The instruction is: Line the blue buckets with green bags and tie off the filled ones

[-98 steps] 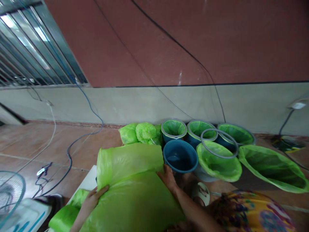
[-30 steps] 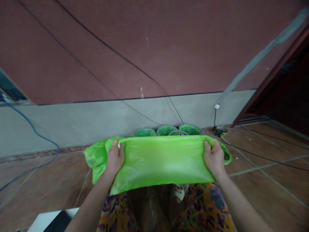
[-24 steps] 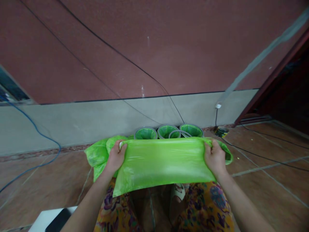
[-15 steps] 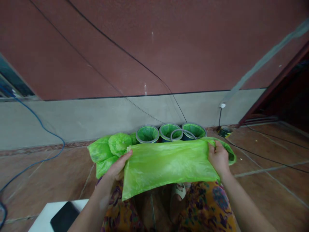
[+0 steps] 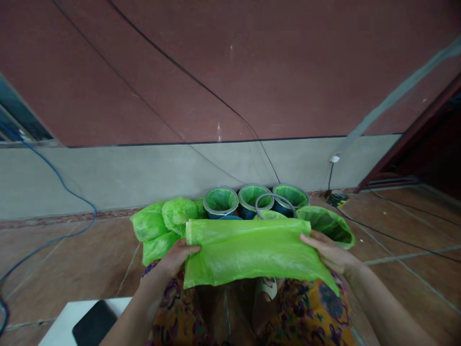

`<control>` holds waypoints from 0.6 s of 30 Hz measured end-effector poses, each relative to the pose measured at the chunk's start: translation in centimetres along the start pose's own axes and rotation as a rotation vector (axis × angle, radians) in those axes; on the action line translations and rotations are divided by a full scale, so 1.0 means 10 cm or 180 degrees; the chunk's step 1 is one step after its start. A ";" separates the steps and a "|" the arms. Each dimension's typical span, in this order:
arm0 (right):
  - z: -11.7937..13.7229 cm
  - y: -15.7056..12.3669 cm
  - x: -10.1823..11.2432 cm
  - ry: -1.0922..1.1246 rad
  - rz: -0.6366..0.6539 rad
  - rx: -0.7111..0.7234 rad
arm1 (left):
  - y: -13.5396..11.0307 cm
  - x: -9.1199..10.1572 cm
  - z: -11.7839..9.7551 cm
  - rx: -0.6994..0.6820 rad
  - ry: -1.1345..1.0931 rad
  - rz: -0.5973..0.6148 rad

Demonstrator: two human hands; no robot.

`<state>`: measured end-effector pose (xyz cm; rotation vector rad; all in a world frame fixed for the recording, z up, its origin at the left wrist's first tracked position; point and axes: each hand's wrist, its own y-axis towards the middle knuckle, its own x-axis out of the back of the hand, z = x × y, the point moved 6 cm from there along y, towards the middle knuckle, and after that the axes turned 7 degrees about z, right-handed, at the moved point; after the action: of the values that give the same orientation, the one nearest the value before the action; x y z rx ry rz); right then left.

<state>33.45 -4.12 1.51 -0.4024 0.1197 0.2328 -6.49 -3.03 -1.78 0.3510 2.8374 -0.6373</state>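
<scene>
A bright green plastic bag is stretched sideways over my lap, its upper edge rolled or folded into a straight band. My left hand pinches its left end, thumb on top. At the right end my right hand grips it with the thumb in front and the fingers mostly behind. Just beyond the bag stand three dark bins with grey rims and green liners. A loose grey ring leans against the middle and right bins. Behind my right hand an opened green bag shows its round mouth.
Several bunched green bags lie on the tiled floor at the left. A black phone rests on a white surface at lower left. A blue cable and black cables cross the floor. A small can stands by the wall.
The bag's upper edge has become a neat straight band and sits slightly lower. My right hand has opened its grip from a fist to a thumb-front hold, uncovering more of the bins and ring.
</scene>
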 end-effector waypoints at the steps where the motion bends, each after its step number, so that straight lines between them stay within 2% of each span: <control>1: -0.06 -0.03 -0.06 0.0061 0.0270 -0.0110 | 0.01 0.05 -0.02 -0.0018 0.0067 -0.0052; 3: -0.18 -0.06 -0.09 0.0025 0.0532 -0.0297 | 0.01 0.12 -0.05 -0.0024 0.0262 -0.0140; 5: -0.27 -0.04 -0.05 -0.0084 0.0530 -0.0408 | 0.01 0.15 -0.10 -0.0019 0.0489 -0.0191; 11: -0.32 0.12 0.21 -0.0487 -0.0021 -0.0324 | 0.01 0.10 -0.34 -0.0234 0.0851 -0.0165; 15: -0.21 0.11 0.08 -0.0089 0.0156 -0.0023 | 0.00 0.15 -0.43 -0.0156 0.0759 -0.0199; 18: -0.14 0.06 -0.01 0.0340 0.0174 0.0206 | -0.02 0.18 -0.43 -0.0125 0.0341 -0.0120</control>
<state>33.13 -4.16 0.07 -0.3474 0.2428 0.2606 -8.94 -1.01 1.66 0.3352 2.9604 -0.5859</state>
